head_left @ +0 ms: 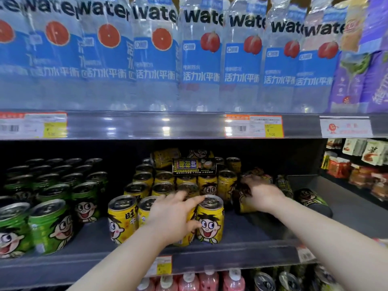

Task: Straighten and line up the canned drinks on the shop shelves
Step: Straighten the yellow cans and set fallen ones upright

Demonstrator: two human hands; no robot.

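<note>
The left hand [174, 215] lies over the front row of yellow cans [144, 181] on the middle shelf [247, 234], index finger on the rim and thumb against the side of the front yellow can [210, 219]; a firm grasp cannot be confirmed. The right hand [262, 192], blurred, curls around a tilted yellow can [244, 203] just beside the group.

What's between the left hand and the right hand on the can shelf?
Head view: an upright yellow cartoon-face can beside the left hand, then bare shelf up to the tipped yellow can under the right hand.
</note>
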